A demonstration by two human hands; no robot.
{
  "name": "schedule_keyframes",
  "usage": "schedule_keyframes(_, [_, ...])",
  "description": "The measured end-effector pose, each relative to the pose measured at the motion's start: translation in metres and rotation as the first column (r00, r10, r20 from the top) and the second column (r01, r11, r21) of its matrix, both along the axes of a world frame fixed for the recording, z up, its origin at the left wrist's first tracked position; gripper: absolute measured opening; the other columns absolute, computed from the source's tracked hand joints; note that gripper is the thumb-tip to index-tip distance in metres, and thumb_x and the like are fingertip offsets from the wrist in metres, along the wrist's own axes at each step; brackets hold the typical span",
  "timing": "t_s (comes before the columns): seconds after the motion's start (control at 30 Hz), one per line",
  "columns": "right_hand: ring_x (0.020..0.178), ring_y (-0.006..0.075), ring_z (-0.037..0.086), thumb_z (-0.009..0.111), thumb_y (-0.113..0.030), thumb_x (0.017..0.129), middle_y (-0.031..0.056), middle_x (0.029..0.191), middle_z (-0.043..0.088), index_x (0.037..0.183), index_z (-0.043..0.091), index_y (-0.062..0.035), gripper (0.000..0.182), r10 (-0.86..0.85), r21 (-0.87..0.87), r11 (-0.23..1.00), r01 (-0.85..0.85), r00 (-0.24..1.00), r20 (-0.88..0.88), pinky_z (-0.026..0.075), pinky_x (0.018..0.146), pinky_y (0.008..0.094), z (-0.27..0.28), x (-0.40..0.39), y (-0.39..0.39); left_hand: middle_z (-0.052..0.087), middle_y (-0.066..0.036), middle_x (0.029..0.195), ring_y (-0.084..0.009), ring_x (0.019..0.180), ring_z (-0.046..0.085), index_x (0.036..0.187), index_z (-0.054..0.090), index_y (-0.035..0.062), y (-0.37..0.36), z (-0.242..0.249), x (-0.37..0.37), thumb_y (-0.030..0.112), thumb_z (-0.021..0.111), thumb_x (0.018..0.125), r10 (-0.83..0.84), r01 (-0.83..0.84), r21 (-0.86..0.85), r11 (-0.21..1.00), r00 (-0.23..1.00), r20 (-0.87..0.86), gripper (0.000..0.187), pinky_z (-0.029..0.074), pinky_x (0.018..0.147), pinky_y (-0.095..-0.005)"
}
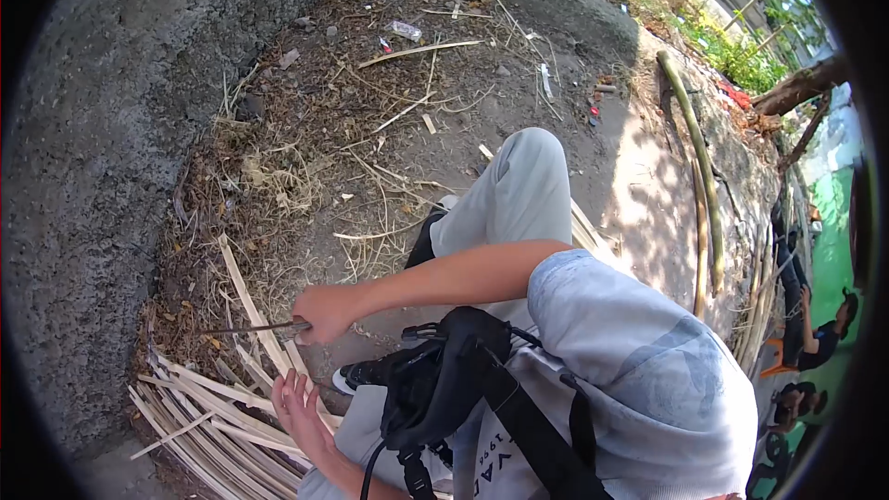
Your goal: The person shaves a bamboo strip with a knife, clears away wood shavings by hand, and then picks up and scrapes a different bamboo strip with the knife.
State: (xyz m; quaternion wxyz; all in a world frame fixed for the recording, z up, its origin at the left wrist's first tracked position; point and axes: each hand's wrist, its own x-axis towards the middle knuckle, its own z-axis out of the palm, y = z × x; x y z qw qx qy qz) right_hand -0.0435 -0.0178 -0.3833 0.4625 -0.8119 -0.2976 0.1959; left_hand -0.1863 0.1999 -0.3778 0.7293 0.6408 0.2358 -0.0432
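My right hand (324,312) is closed around the handle of a thin dark blade (248,327) that points away over the ground. Just below it, my left hand (298,412) lies open with fingers spread, resting on a pile of split bamboo strips (208,407). One longer pale strip (248,301) runs up from the pile past the blade. My knee in grey trousers (519,194) is bent beside my right arm. A black strapped device (444,380) hangs on my chest.
A rough concrete wall (93,176) curves around the dirt ground, which is littered with dry shavings (370,102). A long green bamboo pole (699,167) lies at the right. Another person (820,333) sits at the far right edge.
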Motion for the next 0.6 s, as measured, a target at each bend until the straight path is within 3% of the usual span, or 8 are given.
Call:
schedule_keyframes(0.07, [0.077,0.0403,0.065,0.068,-0.033,0.078,0.0201,0.079,0.067,0.087,0.067,-0.0014,0.033,-0.135,-0.153,0.978,0.141,0.990,0.046,0.053,0.071,0.0469,-0.011,0.019,-0.039,0.050,-0.020,0.135,-0.0281,0.118,0.052,0.131,0.042,-0.0012,0.028,0.024,-0.014,0.024,0.046,0.101,0.125,-0.140,0.107,0.984,0.983,0.135,0.040,0.043,0.096,-0.0371])
schedule_keyframes(0.13, [0.082,0.0379,0.066,0.068,-0.031,0.080,0.0198,0.083,0.067,0.093,0.067,-0.0028,0.031,-0.258,-0.344,0.892,0.295,0.955,0.148,0.053,0.073,0.0478,-0.029,0.030,-0.092,0.063,-0.016,0.111,-0.0196,0.093,0.061,0.126,0.047,-0.0040,0.043,0.057,-0.035,0.022,0.047,0.101,0.395,-0.460,0.100,0.882,0.840,0.372,0.036,0.049,0.079,-0.0295])
schedule_keyframes(0.27, [0.073,0.0421,0.063,0.071,-0.028,0.077,0.0223,0.072,0.063,0.080,0.061,0.0023,0.032,-0.489,-0.439,0.750,0.495,0.862,0.137,0.050,0.066,0.0460,-0.052,0.018,-0.192,0.049,-0.002,0.059,-0.0071,0.047,0.044,0.100,0.053,-0.0013,0.100,0.075,-0.136,0.028,0.054,0.099,0.791,-0.891,0.173,0.420,0.453,0.411,0.030,0.038,0.043,-0.0221])
schedule_keyframes(0.3, [0.069,0.0343,0.066,0.073,-0.021,0.075,0.0187,0.070,0.064,0.075,0.060,0.0025,0.027,-0.521,-0.438,0.708,0.553,0.829,0.204,0.051,0.064,0.0412,-0.054,0.010,-0.204,0.040,0.002,0.051,-0.0056,0.040,0.035,0.090,0.053,0.0011,0.101,0.072,-0.153,0.030,0.055,0.098,0.849,-0.943,0.118,0.311,0.332,0.412,0.030,0.031,0.037,-0.0220])
schedule_keyframes(0.37, [0.068,0.0217,0.068,0.074,-0.013,0.073,0.0117,0.065,0.064,0.072,0.059,0.0007,0.020,-0.688,-0.352,0.708,0.612,0.711,-0.148,0.051,0.063,0.0368,-0.061,-0.005,-0.221,0.022,0.005,0.041,-0.0059,0.031,0.019,0.063,0.041,0.0105,0.113,0.048,-0.194,0.036,0.054,0.097,0.921,-0.990,0.017,0.139,0.136,0.365,0.044,0.021,0.029,-0.0236])
schedule_keyframes(0.4, [0.065,0.0170,0.066,0.075,-0.010,0.073,0.0079,0.062,0.063,0.069,0.057,-0.0005,0.020,-0.695,-0.278,0.701,0.657,0.716,-0.062,0.050,0.061,0.0340,-0.074,-0.011,-0.226,0.021,0.006,0.043,-0.0063,0.033,0.017,0.058,0.036,0.0130,0.096,0.046,-0.195,0.042,0.049,0.097,0.941,-1.000,0.006,0.019,0.020,0.337,0.050,0.017,0.031,-0.0241])
schedule_keyframes(0.53, [0.059,0.0132,0.064,0.077,-0.009,0.071,0.0041,0.060,0.062,0.068,0.053,-0.0029,0.025,-0.756,-0.222,0.652,0.725,0.642,-0.128,0.049,0.057,0.0291,-0.084,-0.015,-0.223,0.040,0.001,0.060,-0.0079,0.052,0.034,0.085,0.060,-0.0008,0.102,-0.054,-0.278,0.036,0.060,0.088,0.976,-0.863,0.505,0.002,0.112,0.187,0.037,0.028,0.048,-0.0243])
schedule_keyframes(0.6, [0.058,0.0131,0.064,0.077,-0.009,0.072,0.0041,0.061,0.063,0.069,0.053,-0.0039,0.024,-0.786,-0.283,0.619,0.733,0.574,-0.230,0.048,0.056,0.0282,-0.070,-0.015,-0.212,0.052,-0.004,0.078,-0.0125,0.060,0.044,0.095,0.059,-0.0012,0.082,-0.090,-0.299,0.026,0.067,0.084,0.914,-0.734,0.635,0.241,0.392,0.107,0.031,0.036,0.052,-0.0269])
